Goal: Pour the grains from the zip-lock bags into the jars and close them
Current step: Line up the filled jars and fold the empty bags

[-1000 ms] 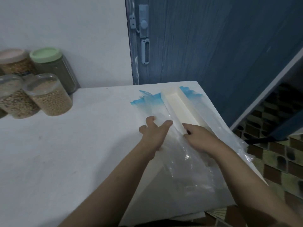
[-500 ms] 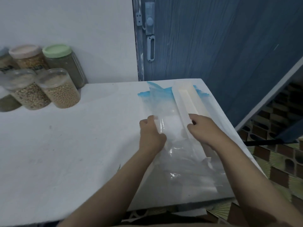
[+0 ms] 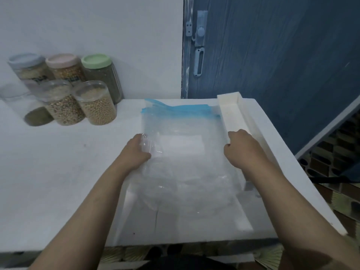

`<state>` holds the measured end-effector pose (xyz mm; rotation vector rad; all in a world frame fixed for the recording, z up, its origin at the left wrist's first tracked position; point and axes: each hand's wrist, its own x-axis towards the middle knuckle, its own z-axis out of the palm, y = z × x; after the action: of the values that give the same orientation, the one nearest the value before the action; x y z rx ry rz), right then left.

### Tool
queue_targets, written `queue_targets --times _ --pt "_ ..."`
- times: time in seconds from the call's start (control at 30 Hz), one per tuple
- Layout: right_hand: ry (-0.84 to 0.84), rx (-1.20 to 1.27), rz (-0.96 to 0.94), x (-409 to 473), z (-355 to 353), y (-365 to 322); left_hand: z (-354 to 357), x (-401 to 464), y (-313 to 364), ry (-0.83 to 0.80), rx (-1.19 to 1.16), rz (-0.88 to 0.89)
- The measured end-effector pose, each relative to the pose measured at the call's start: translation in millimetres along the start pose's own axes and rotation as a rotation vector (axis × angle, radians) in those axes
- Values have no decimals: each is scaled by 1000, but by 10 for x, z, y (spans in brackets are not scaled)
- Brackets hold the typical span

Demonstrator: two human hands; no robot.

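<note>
The white desk (image 3: pixel 58 172) filled the frame's lower half, under a pale wall (image 3: pixel 97 26) and blue door (image 3: pixel 272 55). Filled jars (image 3: pixel 95 103) clustered upper left. My left hand (image 3: pixel 136 152) and right hand (image 3: pixel 241 149) gripped the flat bags (image 3: pixel 185 152) at centre, beside the desk's right edge.

A white desk (image 3: pixel 58 172) stands against a pale wall (image 3: pixel 97 26), with a blue door (image 3: pixel 282 55) and its latch (image 3: pixel 199 43) just behind.
</note>
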<state>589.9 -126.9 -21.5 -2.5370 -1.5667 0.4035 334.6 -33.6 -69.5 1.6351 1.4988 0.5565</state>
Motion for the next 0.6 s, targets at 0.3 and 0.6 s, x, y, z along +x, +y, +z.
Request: queue_targets --times 0.3,0.6 --pt "133 17 -145 -305 273 -235 -372 -170 -70 38 50 48" --pt "-329 -107 -76 -617 731 -316 -241 -549 -121 -223 499 -123"
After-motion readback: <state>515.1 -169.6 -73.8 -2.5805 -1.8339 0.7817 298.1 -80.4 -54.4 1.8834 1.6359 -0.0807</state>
